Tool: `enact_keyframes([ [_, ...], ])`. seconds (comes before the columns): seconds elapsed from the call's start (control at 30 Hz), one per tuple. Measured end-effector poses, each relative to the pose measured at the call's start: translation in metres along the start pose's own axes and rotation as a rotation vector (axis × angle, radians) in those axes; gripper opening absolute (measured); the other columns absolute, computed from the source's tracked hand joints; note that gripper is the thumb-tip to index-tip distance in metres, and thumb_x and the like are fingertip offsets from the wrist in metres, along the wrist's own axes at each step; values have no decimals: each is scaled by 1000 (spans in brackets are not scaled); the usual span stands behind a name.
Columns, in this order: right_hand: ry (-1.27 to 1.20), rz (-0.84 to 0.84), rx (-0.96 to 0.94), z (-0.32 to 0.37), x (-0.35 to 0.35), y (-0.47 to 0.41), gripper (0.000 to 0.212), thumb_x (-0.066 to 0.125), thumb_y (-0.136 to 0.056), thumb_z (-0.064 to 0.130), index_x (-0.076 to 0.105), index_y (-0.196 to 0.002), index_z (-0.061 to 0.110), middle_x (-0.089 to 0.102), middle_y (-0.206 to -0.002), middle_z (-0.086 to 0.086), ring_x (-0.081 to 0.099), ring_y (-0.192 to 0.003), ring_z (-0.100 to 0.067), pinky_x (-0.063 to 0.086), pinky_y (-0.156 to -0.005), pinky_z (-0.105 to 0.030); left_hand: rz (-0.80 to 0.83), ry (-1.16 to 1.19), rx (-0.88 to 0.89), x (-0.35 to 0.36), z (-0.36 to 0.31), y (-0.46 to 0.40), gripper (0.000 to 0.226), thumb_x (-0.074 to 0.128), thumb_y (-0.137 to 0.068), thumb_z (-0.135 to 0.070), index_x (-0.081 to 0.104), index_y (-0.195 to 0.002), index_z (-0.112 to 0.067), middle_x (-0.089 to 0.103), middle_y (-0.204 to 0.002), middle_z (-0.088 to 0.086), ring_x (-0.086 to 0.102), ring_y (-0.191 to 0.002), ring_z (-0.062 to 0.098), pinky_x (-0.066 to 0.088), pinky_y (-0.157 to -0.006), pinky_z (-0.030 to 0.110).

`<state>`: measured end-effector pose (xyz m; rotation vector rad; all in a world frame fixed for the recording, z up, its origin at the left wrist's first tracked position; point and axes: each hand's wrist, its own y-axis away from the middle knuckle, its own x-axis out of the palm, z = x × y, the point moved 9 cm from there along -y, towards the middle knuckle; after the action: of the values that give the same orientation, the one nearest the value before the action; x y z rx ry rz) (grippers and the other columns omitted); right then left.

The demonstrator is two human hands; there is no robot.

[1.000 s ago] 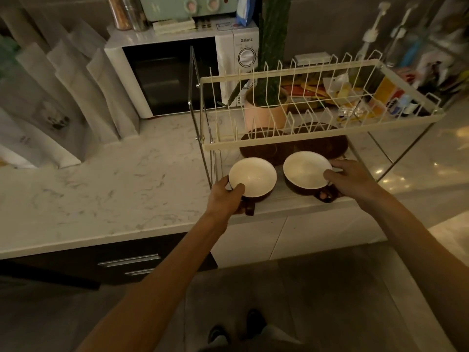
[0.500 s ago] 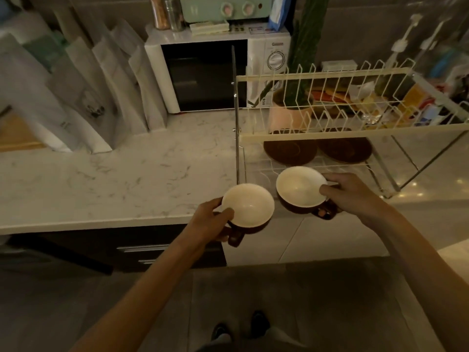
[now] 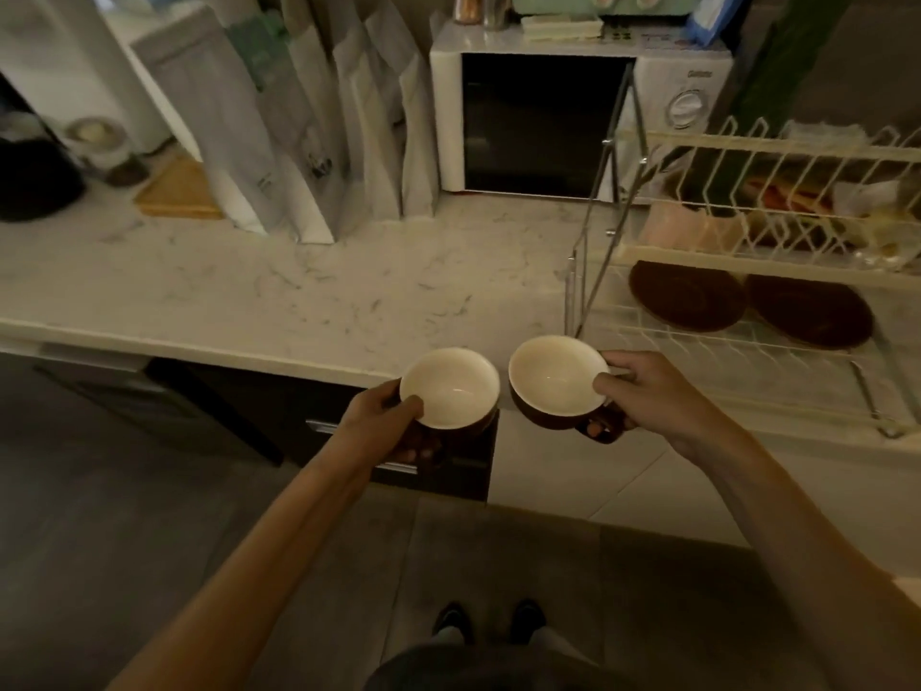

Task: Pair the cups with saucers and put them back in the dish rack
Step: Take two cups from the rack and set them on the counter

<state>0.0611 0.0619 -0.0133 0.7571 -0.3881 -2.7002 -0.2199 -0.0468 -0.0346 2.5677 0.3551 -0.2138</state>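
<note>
Left hand (image 3: 386, 416) clamped on the left cup (image 3: 449, 389), thumb over the near rim, fingers curled under the dark body; the cup hangs in the air just off the counter's front edge, above the drawer front (image 3: 438, 461). Right hand (image 3: 653, 396) clamped on the right cup (image 3: 557, 379), thumb on the rim, a finger through the handle at lower right; this cup overlaps the counter edge beside the rack's near left corner. The two cups are upright, white inside, brown outside, their rims close but apart. Two brown saucers (image 3: 688, 301) (image 3: 810, 311) lie side by side on the lower tier of the rack (image 3: 747, 341), toward its back, their near edges just touching or nearly so; the wire shelf in front of them is bare. The upper tier overhangs the saucers. Left of the rack, the counter (image 3: 299, 291) offers a broad open marble stretch, bounded behind by the microwave (image 3: 538, 122) and standing paper bags (image 3: 279, 142).
</note>
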Motion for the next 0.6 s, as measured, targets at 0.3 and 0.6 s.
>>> enact_keyframes([
  [0.3,-17,81,-28,39,71,-22,41,53,-88,10,62,-127,22,74,-77,-1,71,-58,-16,45,-40,-15,-147,121,-32,-78,19,-4,39,54,-93,-17,51,-132,-16,66,-92,7,67,-71,15,53,-50,21],
  [0.6,-30,21,-27,89,128,-94,43,52,-87,14,60,-130,16,71,-87,-12,67,-68,-23,49,-48,-25,-292,266,-48,-135,6,-55,49,55,-92,-17,43,-139,-16,56,-123,16,68,-82,20,53,-48,20],
])
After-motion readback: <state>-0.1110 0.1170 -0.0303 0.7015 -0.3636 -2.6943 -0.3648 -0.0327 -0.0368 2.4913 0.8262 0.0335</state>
